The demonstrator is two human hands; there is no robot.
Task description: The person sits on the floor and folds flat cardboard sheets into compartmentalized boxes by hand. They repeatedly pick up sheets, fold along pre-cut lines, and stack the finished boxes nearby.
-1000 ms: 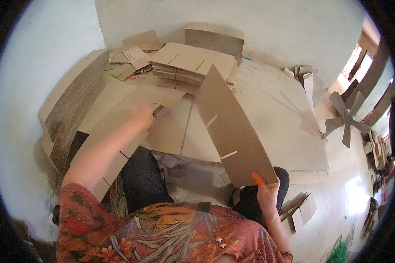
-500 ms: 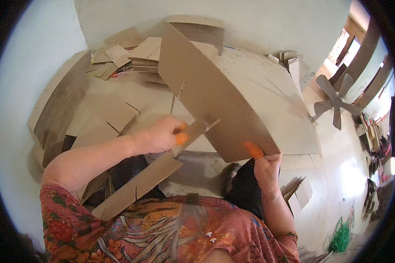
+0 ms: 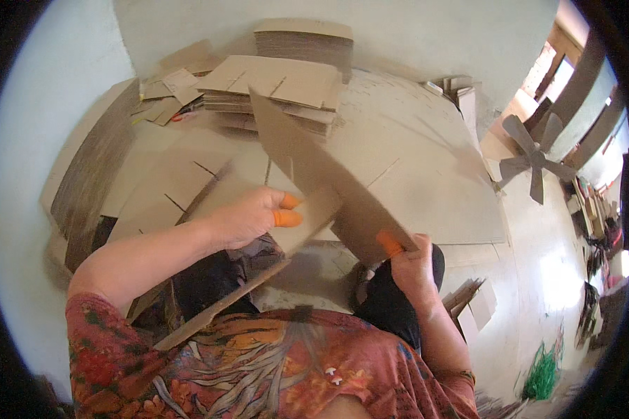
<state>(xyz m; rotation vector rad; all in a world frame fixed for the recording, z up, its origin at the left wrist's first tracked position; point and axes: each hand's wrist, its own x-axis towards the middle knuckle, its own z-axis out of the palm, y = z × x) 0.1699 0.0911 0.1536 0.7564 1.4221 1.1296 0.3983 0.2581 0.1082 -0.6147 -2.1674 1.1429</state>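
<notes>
Over the near edge of the worktop (image 3: 433, 178), the left hand (image 3: 248, 220) pinches a narrow cardboard strip (image 3: 313, 215) between covered fingertips (image 3: 288, 218), orange at the ends. The right hand (image 3: 414, 269) grips the near end of a wide cardboard panel (image 3: 332, 174), its orange-tipped thumb flat against the face. The panel slants up and away toward the middle of the worktop, and the strip's far end meets it; whether their slots are locked together I cannot tell.

Slotted sheets (image 3: 168, 185) lie over the worktop's left half. A tall stack (image 3: 94, 185) lines its left edge, a middle stack (image 3: 272, 84) sits toward the far edge, and a back stack (image 3: 304, 47) stands behind that, by the wall (image 3: 433, 42). Loose scraps (image 3: 178, 87) gather in the far left corner, and upright offcuts (image 3: 463, 98) stand at the far right one. Past the right edge is a grey fan (image 3: 536, 159); below, on the pale floor (image 3: 531, 307), are leaning pieces (image 3: 472, 307) and a green stringy bundle (image 3: 542, 371)
</notes>
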